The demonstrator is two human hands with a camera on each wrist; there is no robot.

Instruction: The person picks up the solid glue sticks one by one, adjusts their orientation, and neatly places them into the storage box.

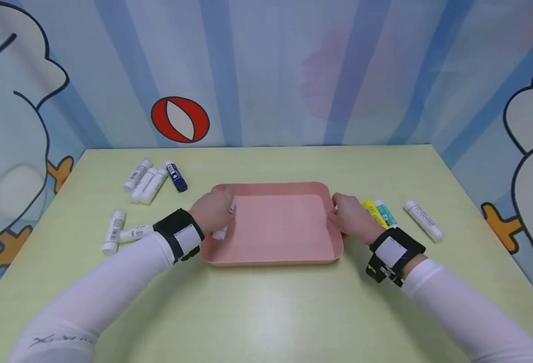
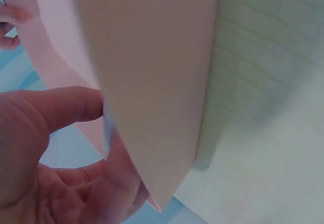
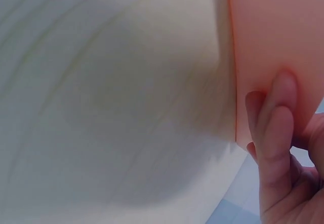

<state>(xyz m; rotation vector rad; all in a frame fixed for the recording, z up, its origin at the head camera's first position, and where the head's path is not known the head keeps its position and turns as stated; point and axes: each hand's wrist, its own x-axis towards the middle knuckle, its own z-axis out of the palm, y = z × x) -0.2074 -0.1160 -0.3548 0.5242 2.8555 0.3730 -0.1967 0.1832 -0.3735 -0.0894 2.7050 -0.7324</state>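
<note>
A pink rectangular tray sits mid-table. My left hand is over its left end, thumb and fingers pinching a white glue stick that the hand mostly covers. In the left wrist view, only a pale sliver of the stick shows between thumb and fingers, close to the tray wall. At the opposite end, my right hand grips the tray's side wall; the right wrist view has its fingers against the outer face.
On the left lie several white glue sticks and a dark blue one. Nearer me are two more white glue sticks. Right of the tray are a yellow glue stick, a teal one and a white one.
</note>
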